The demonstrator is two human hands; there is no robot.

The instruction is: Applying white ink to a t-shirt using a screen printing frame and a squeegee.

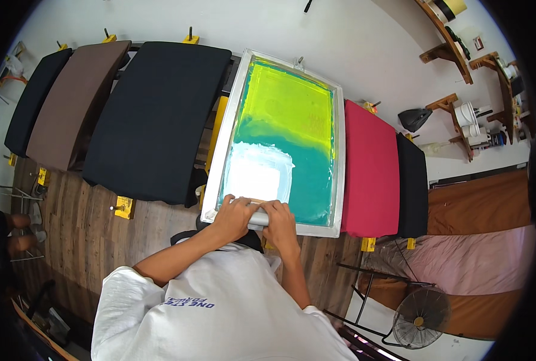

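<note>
A screen printing frame [340, 150] with a pale metal rim lies in front of me. Its mesh is yellow-green [286, 96] at the far end and teal [312, 195] nearer, with a patch of white ink [259, 168] at the near left. Both hands grip a squeegee [258, 220] at the near end of the mesh, beside the white patch. My left hand [234, 218] closes on its left part and my right hand [280, 224] on its right part, thumbs close together. The squeegee's blade is mostly hidden by my fingers.
Padded boards stand in a row: black [159, 120], brown [78, 105] and another black [36, 102] leftward, red [371, 171] and black [411, 186] rightward. Yellow brackets [124, 207] stick out below. A standing fan [419, 319] is at lower right. Wall shelves [445, 48] hold containers.
</note>
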